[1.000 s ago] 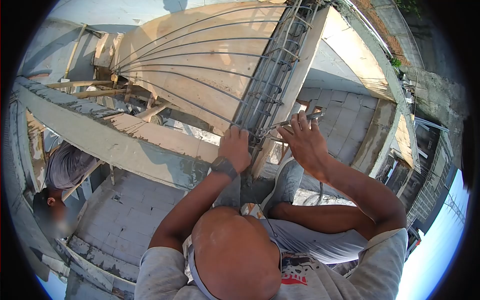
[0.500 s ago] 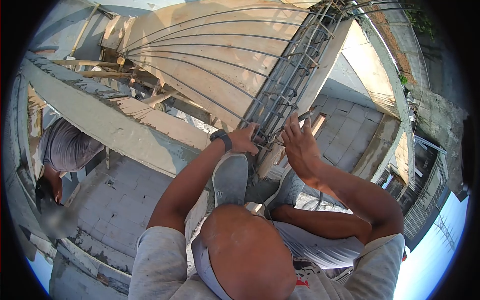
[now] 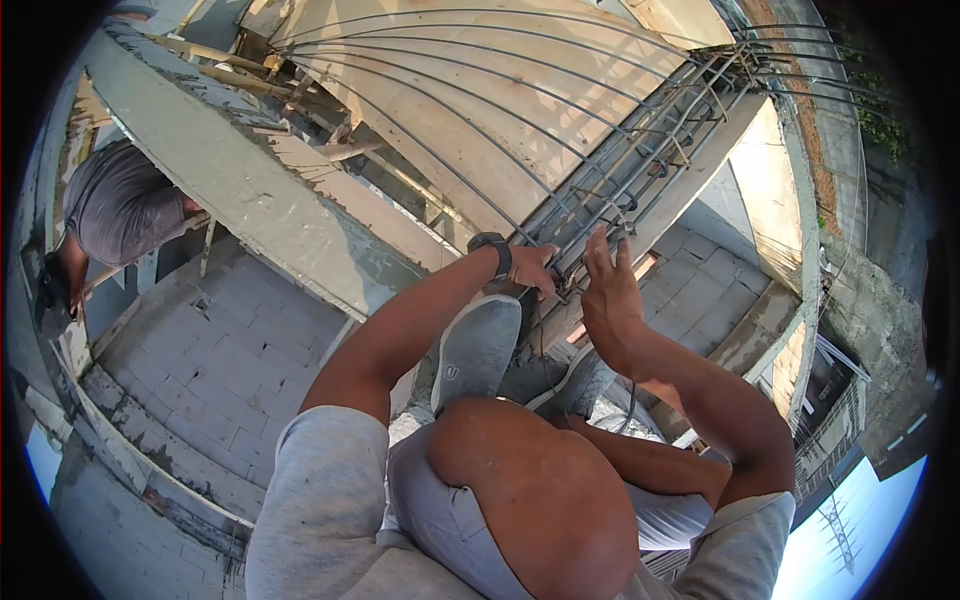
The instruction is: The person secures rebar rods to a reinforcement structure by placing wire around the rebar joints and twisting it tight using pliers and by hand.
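Note:
My left hand (image 3: 531, 268), with a dark watch (image 3: 490, 250) on its wrist, is closed at the near end of a rebar cage (image 3: 640, 190). Its fingers press around a bar there. Close by on the right is my right hand (image 3: 612, 305), raised with fingers bent toward the same cage end. What it holds, if anything, is hidden behind the fingers. The cage has long bars and several bent ties, and lies in a trough beside plywood. My shoe (image 3: 478, 345) stands just below the left hand.
Thin bars (image 3: 480, 75) fan across a plywood sheet (image 3: 400, 40). A concrete beam (image 3: 240, 180) runs along the left. Below it is a block floor (image 3: 220, 370), with another person (image 3: 125, 205) bending at the far left. More blocks (image 3: 700, 290) lie lower right.
My view has shifted, so the cage and both hands appear farther right. A dark rod-like thing seen by my right fingers earlier no longer shows clearly. My left hand stays at the cage end.

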A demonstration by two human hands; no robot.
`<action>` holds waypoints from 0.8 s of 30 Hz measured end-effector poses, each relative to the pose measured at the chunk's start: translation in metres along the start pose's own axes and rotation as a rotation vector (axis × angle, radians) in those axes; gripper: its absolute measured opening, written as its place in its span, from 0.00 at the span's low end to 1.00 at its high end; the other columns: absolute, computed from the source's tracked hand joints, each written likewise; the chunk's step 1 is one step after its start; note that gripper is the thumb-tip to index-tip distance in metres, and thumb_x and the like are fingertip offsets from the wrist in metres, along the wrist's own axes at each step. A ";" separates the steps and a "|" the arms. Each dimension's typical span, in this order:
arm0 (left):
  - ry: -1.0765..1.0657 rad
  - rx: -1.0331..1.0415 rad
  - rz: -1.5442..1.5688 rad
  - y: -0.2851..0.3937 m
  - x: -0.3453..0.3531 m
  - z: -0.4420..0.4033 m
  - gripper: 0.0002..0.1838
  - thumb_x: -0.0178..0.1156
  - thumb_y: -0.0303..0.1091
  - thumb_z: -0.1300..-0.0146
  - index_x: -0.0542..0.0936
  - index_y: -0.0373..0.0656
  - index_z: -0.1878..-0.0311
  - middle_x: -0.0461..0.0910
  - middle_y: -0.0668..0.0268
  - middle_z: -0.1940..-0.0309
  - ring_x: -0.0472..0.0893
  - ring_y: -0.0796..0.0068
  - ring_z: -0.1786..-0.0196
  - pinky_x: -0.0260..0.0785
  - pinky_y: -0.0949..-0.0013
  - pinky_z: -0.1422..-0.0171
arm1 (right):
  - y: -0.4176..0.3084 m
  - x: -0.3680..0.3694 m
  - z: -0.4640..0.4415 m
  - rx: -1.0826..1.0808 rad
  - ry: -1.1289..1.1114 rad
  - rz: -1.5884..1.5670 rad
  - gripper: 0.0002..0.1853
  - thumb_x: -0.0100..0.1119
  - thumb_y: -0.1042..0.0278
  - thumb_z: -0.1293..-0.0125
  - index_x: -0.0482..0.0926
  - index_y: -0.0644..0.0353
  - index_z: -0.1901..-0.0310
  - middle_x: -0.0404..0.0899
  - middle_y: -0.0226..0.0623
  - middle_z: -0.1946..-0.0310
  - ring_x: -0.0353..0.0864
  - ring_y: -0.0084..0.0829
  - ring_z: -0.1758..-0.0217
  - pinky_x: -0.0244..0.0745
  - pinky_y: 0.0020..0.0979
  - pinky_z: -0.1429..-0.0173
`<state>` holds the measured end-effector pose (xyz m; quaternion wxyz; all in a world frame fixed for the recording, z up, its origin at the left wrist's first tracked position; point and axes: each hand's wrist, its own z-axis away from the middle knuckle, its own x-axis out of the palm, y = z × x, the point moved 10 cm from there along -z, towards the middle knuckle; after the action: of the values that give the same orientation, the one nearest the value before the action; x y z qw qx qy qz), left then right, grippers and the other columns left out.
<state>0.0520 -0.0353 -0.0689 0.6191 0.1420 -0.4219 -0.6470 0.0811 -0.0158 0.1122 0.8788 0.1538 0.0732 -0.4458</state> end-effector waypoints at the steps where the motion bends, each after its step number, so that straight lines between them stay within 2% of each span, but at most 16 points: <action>1: 0.017 0.004 -0.007 -0.003 -0.003 -0.003 0.63 0.70 0.33 0.54 0.36 0.22 0.25 0.78 0.50 0.52 0.79 0.68 0.54 0.72 0.71 0.54 | 0.001 -0.001 -0.002 0.013 0.008 -0.007 0.24 0.60 0.56 0.36 0.80 0.56 0.40 0.51 0.48 0.23 0.38 0.55 0.18 0.40 0.59 0.21; 4: -0.007 0.123 0.160 -0.004 -0.004 -0.011 0.59 0.68 0.33 0.53 0.40 0.21 0.26 0.80 0.50 0.54 0.80 0.69 0.57 0.73 0.71 0.56 | 0.000 -0.003 -0.009 0.015 -0.020 -0.030 0.24 0.60 0.56 0.37 0.80 0.55 0.40 0.52 0.48 0.23 0.38 0.56 0.18 0.41 0.59 0.22; 8: -0.055 0.177 0.159 0.003 -0.004 -0.008 0.55 0.67 0.33 0.51 0.44 0.20 0.27 0.82 0.56 0.64 0.81 0.72 0.64 0.74 0.71 0.61 | -0.001 -0.001 -0.018 0.010 -0.069 -0.042 0.24 0.61 0.56 0.37 0.81 0.53 0.40 0.52 0.49 0.23 0.39 0.55 0.18 0.41 0.59 0.22; 11: -0.085 0.197 0.218 -0.001 -0.001 -0.014 0.55 0.67 0.33 0.51 0.43 0.20 0.28 0.82 0.60 0.70 0.81 0.73 0.68 0.74 0.71 0.64 | 0.000 -0.001 -0.020 0.022 -0.017 0.017 0.23 0.61 0.55 0.37 0.82 0.52 0.41 0.55 0.48 0.25 0.44 0.54 0.20 0.44 0.57 0.23; 17: -0.055 0.185 0.361 0.002 -0.001 -0.011 0.54 0.67 0.30 0.51 0.43 0.23 0.27 0.81 0.59 0.71 0.80 0.72 0.71 0.73 0.68 0.69 | -0.013 0.006 -0.030 -0.064 -0.049 0.148 0.19 0.56 0.59 0.35 0.84 0.55 0.45 0.74 0.43 0.38 0.62 0.45 0.30 0.57 0.48 0.32; 20: -0.026 0.187 0.390 0.003 -0.004 -0.011 0.52 0.67 0.27 0.51 0.45 0.23 0.28 0.81 0.58 0.72 0.81 0.70 0.73 0.72 0.67 0.72 | -0.014 0.001 -0.027 -0.044 0.074 0.267 0.18 0.54 0.62 0.34 0.84 0.57 0.46 0.80 0.40 0.46 0.68 0.43 0.34 0.57 0.45 0.33; 24: -0.024 0.161 0.357 0.005 -0.005 -0.006 0.54 0.66 0.28 0.51 0.44 0.24 0.27 0.81 0.58 0.71 0.81 0.71 0.72 0.73 0.68 0.70 | -0.008 -0.015 -0.022 -0.014 0.160 0.067 0.14 0.54 0.65 0.35 0.86 0.61 0.54 0.81 0.38 0.57 0.78 0.39 0.47 0.66 0.41 0.38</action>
<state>0.0606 -0.0318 -0.0703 0.7055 0.1063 -0.4980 -0.4929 0.0655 -0.0016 0.0938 0.8856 0.1852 0.1409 -0.4020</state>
